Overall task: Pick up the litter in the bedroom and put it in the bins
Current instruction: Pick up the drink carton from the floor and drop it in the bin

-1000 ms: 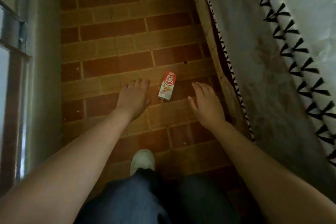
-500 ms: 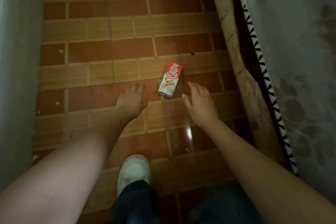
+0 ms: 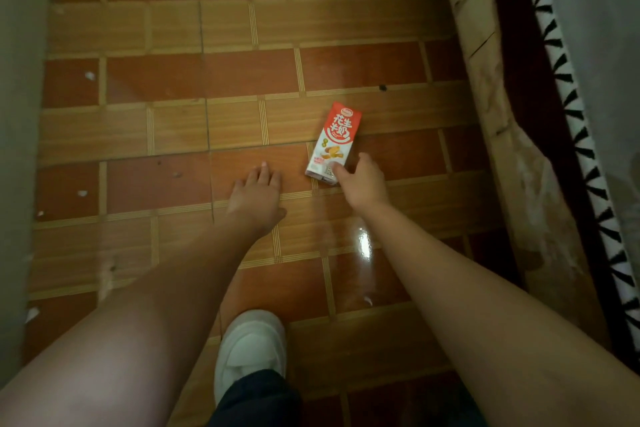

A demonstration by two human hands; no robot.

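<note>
- Since half a second back, right hand (image 3: 363,184) has closed the gap to the carton (image 3: 334,142); before, it hovered short of it.
- Near: white shoe (image 3: 251,347) planted on tile floor (image 3: 173,128).
- Left hand (image 3: 256,196) flat, fingers straight, holding nothing, beside the carton's near end but apart.
- Right grip: fingers curled at carton's near bottom corner; full pinch or just contact, can't tell.
- Carton lies flat, long axis running away and slightly right; right hand nearer.
- Far right: bed edge (image 3: 485,87).
</note>
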